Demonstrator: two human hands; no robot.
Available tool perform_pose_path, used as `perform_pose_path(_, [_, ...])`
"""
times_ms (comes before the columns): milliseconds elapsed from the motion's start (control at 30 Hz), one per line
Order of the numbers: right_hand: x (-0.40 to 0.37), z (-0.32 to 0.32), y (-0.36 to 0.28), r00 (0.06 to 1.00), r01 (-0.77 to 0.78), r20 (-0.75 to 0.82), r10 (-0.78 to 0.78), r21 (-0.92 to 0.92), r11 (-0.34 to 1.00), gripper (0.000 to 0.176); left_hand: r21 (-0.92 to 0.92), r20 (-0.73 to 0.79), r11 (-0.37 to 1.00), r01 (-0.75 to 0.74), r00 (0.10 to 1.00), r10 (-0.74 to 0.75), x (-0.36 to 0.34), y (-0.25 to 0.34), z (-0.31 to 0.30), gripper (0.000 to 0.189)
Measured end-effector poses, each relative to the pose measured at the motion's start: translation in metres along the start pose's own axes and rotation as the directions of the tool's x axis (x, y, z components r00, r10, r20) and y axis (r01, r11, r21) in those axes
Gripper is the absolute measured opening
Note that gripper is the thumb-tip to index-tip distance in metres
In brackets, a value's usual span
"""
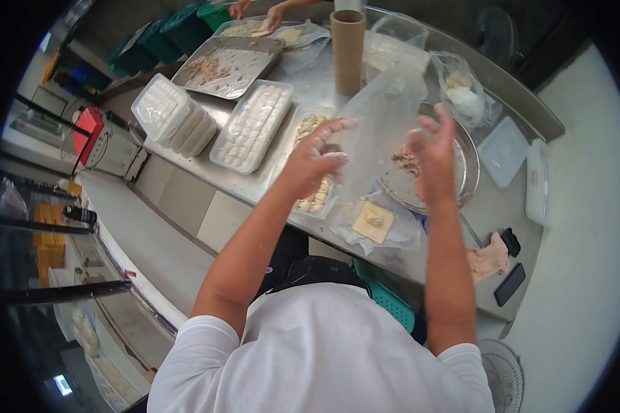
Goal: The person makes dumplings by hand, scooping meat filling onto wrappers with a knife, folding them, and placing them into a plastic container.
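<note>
A translucent plastic sheet (375, 127) stands blurred in the air between my two hands, above the table. My left hand (320, 158), dusted with white flour, has its thumb and fingers apart, right at the sheet's left edge. On the other side my right hand (435, 148) is raised with fingers spread, over the round metal bowl (470, 165) of minced filling (406, 160). Below them, square dough wrappers (373, 230) lie on crumpled plastic at the table edge, a small lump of filling on top. A container of folded dumplings (313, 201) sits partly behind my left forearm.
A container of white dumplings (251, 127), stacked containers (169, 113) and a metal tray with filling (231, 65) stand to the left. A cardboard tube (348, 51) rises at the back. Another person's hand (274, 19) works beyond. A phone (510, 284) lies right.
</note>
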State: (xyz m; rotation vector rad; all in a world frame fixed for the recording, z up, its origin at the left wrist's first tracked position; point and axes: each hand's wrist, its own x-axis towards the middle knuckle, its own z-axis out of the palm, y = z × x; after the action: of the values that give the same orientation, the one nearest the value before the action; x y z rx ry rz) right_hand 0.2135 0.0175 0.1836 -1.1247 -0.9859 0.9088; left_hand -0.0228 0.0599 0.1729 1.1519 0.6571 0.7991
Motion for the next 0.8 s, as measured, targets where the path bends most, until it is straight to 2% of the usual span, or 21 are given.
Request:
perform_pose_path(33, [0.000,0.027,0.017,0.996,-0.094,0.018,0.093,0.067,0.993,0.104,0.000,-0.019,1.000,-0.006,1.000,0.006,0.004,-0.001,-0.018,0.063])
perform_pose_path(100, [0.001,0.064,0.066,0.967,0.112,0.231,-0.110,0.003,0.994,0.097,-0.285,0.112,0.956,0.069,0.993,-0.038,0.005,-0.007,-0.047,0.070])
perform_pose_path(133, [-0.001,0.079,0.070,0.965,0.109,0.240,-0.108,0.012,0.994,0.097,-0.272,0.102,0.960,0.069,0.994,-0.042,0.004,-0.007,-0.055,0.071])
perform_pose_path(167, [-0.007,0.092,0.074,0.961,-0.021,0.277,-0.014,0.123,0.992,0.090,-0.268,0.094,0.961,0.070,0.995,-0.046,0.003,-0.007,-0.062,0.071])
perform_pose_path(200, [-0.009,0.099,0.077,0.944,-0.154,0.321,0.077,0.221,0.963,0.082,-0.207,0.004,0.978,0.015,1.000,-0.015,0.003,-0.007,-0.068,0.070])
perform_pose_path(233, [-0.006,0.104,0.081,0.942,-0.157,0.325,0.080,0.220,0.963,0.082,-0.142,-0.082,0.989,-0.038,0.996,0.026,0.004,-0.008,-0.073,0.070])
perform_pose_path(267, [-0.003,0.108,0.084,0.944,-0.259,0.274,0.181,0.284,0.923,0.073,-0.175,-0.125,0.983,-0.051,0.992,0.029,0.007,-0.008,-0.079,0.067])
perform_pose_path(300, [-0.002,0.111,0.090,0.930,-0.355,0.228,0.289,0.350,0.867,0.064,-0.180,-0.133,0.982,-0.051,0.991,0.027,0.006,-0.011,-0.084,0.067])
perform_pose_path(333, [-0.001,0.112,0.097,0.927,-0.364,0.228,0.299,0.347,0.864,0.064,-0.164,-0.128,0.986,-0.016,0.992,-0.006,0.004,-0.015,-0.087,0.064])
perform_pose_path(400, [0.013,0.110,0.114,0.791,-0.593,0.216,0.572,0.501,0.630,0.050,-0.150,-0.117,0.989,0.021,0.992,-0.039,-0.001,-0.025,-0.086,0.060])
perform_pose_path(433, [0.022,0.108,0.130,0.792,-0.591,0.213,0.572,0.503,0.631,0.050,0.088,-0.123,0.996,-0.005,0.992,0.016,-0.009,-0.032,-0.079,0.057])
perform_pose_path(467, [0.031,0.105,0.151,0.764,-0.629,0.252,0.594,0.500,0.596,0.047,0.322,-0.114,0.946,-0.030,0.991,0.070,-0.014,-0.037,-0.077,0.054])
perform_pose_path(500, [0.034,0.103,0.162,0.731,-0.667,0.291,0.617,0.494,0.558,0.044,0.322,-0.109,0.946,-0.028,0.992,0.066,-0.014,-0.042,-0.080,0.054])
perform_pose_path(533, [0.033,0.105,0.148,0.730,-0.667,0.285,0.621,0.497,0.555,0.044,0.219,-0.200,0.973,0.065,0.980,-0.020,-0.015,-0.048,-0.084,0.052])
perform_pose_path(567, [0.030,0.108,0.133,0.757,-0.628,0.326,0.566,0.602,0.494,0.046,0.105,-0.280,0.983,0.150,0.953,-0.115,-0.017,-0.054,-0.087,0.050])
perform_pose_path(600, [0.026,0.113,0.118,0.786,-0.586,0.360,0.503,0.694,0.419,0.048,-0.107,-0.334,0.989,0.103,0.933,-0.133,-0.017,-0.056,-0.088,0.049])
perform_pose_path(633, [0.017,0.116,0.113,0.783,-0.589,0.362,0.505,0.691,0.418,0.048,-0.110,-0.338,0.989,0.102,0.932,-0.134,-0.017,-0.054,-0.089,0.049])
perform_pose_path(700, [-0.010,0.122,0.105,0.815,-0.579,0.306,0.491,0.420,0.699,0.058,-0.170,-0.291,0.966,0.195,0.927,-0.238,-0.016,-0.049,-0.091,0.056])
perform_pose_path(733, [-0.025,0.124,0.108,0.814,-0.581,0.307,0.493,0.416,0.699,0.058,-0.174,-0.293,0.965,0.194,0.926,-0.239,-0.017,-0.049,-0.091,0.056])
perform_pose_path(800, [-0.052,0.124,0.120,0.820,-0.526,0.333,0.465,0.121,0.842,0.067,-0.066,-0.255,0.982,0.175,0.949,-0.186,-0.014,-0.049,-0.089,0.054])
